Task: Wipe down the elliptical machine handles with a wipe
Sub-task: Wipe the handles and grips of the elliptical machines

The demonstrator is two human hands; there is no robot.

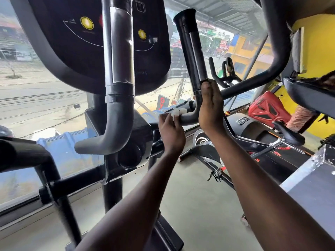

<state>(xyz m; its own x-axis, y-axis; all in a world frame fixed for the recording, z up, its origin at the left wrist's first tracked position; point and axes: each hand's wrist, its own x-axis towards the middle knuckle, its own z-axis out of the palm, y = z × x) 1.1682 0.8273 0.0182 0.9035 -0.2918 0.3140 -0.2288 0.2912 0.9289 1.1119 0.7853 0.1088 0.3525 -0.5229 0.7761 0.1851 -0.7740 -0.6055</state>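
white wipe (176,112), black handle (192,51), seemingly yellow console buttons (87,23)

Bright daylight through window (45,98), from front and left. Street beyond washed out, hazy, low contrast. Glare streaks on taped handle (121,49) and on grey bend below it. Console (76,42) backlit, near black, only yellow buttons legible. Forearms dark, little detail; soft shadow on floor (190,205). Strong wide-angle bending at edges: frames and bars curve. Motion blur on black bar at lower left; centre around hands fairly sharp. Far signs unreadable.
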